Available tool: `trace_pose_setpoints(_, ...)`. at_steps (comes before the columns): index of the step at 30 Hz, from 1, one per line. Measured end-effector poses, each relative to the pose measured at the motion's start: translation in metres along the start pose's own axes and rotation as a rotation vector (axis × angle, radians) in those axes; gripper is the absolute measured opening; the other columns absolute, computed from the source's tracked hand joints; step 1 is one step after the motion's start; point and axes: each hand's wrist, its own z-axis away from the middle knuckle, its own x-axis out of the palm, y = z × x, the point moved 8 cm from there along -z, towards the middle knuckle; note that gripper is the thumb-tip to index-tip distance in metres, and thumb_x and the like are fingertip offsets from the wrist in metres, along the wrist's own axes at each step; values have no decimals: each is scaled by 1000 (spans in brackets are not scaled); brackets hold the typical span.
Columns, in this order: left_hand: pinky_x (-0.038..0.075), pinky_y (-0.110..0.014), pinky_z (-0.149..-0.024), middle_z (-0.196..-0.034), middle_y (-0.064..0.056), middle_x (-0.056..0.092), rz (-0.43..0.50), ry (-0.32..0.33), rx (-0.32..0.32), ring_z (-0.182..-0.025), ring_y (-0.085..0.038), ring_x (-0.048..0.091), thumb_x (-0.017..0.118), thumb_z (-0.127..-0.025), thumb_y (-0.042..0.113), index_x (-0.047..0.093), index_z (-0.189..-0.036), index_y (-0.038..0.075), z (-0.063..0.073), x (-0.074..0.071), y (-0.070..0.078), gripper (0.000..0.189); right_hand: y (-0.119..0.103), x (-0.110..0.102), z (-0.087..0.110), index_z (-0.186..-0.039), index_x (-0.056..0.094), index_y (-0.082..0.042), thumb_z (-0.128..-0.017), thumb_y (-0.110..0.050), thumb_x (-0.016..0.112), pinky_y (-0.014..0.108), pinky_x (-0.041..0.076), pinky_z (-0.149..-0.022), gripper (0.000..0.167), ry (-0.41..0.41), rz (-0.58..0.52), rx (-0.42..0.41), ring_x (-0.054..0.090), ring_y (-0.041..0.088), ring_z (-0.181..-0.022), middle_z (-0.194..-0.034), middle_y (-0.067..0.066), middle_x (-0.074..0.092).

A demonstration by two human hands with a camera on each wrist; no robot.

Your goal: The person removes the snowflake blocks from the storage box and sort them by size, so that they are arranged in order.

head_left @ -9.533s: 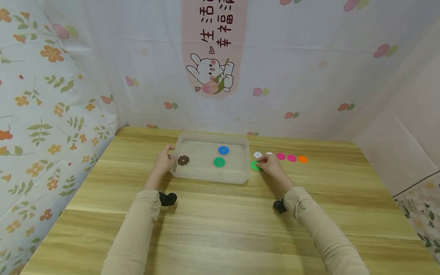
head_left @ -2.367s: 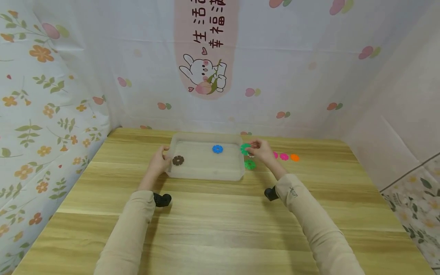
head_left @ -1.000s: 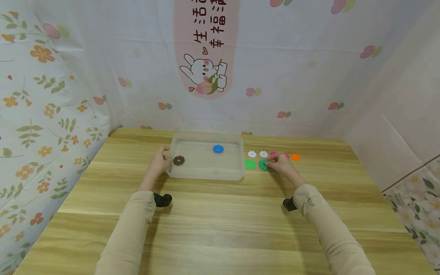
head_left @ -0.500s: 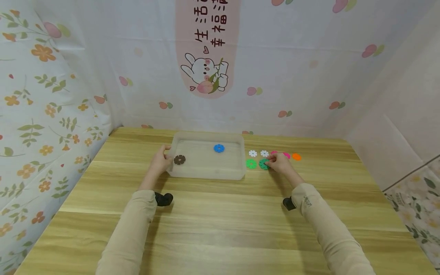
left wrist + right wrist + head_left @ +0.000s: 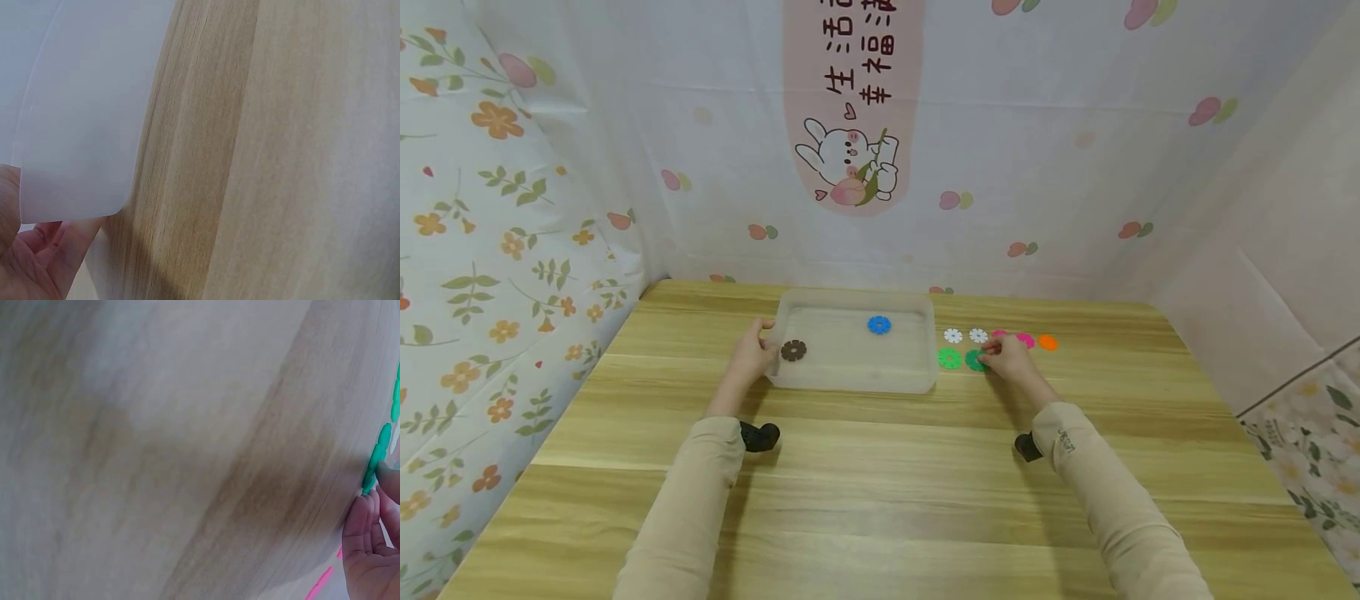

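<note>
My left hand (image 5: 752,352) holds the left end of a translucent plastic tray (image 5: 850,379); in the left wrist view its fingers (image 5: 72,247) curl at the tray's corner. Inside the tray lie a brown notched disc (image 5: 793,350) and a blue one (image 5: 879,325). To the right of the tray, my right hand (image 5: 1009,358) pinches a dark green notched disc (image 5: 974,360), which lies on the table beside a light green disc (image 5: 950,358). In the right wrist view the thumb (image 5: 389,481) is on the disc's face and the other fingertips are at its edge.
Behind the green discs runs a row of two white discs (image 5: 953,336), two pink discs (image 5: 1025,341) and an orange disc (image 5: 1048,342). My right hand partly covers one pink disc. The wooden table (image 5: 880,483) ends at a patterned cloth wall (image 5: 1037,208).
The dark green disc has come out of the tray, over its right side, and down beside the light green disc. Over the last second the right hand hardly moves; the left stays on the tray.
</note>
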Motion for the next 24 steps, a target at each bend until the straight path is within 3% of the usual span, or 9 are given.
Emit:
trace_pose_setpoints(14,42,-23,-60,-92,-17,50,7,-2,-16,-79,-22,49,45,-88,0,35,-134,2,1,-1,1,47,-3,0,0,-110,54,10,-88,-5,55,28,45,-74,26,4,-1,-29,51,25,-87,-93,17,56)
trace_pose_setpoints(19,43,-24,-63,-97,-18,51,-4,-15,-35,-83,-24,49,46,-89,1,34,-135,3,1,-1,1,48,1,-1,0,-110,53,10,-89,-7,53,20,42,-65,27,-4,-82,8,50,19,-81,-92,15,55)
trace_pose_setpoints(24,42,-25,-63,-98,-18,51,-15,-27,-52,-84,-24,49,46,-89,3,34,-135,4,1,0,0,48,1,-5,0,-113,52,10,-90,-9,52,16,39,-54,30,15,-150,43,44,10,-65,-89,11,51)
